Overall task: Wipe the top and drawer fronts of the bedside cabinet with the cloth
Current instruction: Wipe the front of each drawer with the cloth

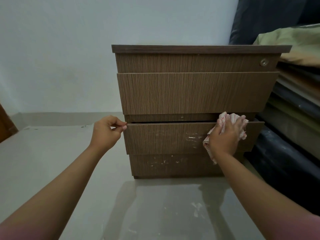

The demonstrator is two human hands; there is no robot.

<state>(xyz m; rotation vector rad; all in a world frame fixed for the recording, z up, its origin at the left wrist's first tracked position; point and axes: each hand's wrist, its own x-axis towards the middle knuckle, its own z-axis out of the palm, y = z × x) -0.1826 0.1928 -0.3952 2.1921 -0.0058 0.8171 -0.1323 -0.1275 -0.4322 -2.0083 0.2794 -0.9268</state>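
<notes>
The brown wood-grain bedside cabinet (190, 94) stands on the floor against the wall, seen from the front and low down. Its lower drawer front (164, 137) is pulled slightly out and carries white smears. My left hand (107, 132) pinches the top left corner of that drawer front. My right hand (226, 135) presses a white cloth with red stripes (225, 118) flat against the drawer front's right part, near its top edge. A dark top board (199, 49) caps the cabinet; only its front edge shows.
A round lock (263, 62) sits at the top drawer's right end. A bed with stacked mattresses and bedding (294, 104) stands close against the cabinet's right side. Glossy grey floor (52, 153) stretches left and in front, with white marks.
</notes>
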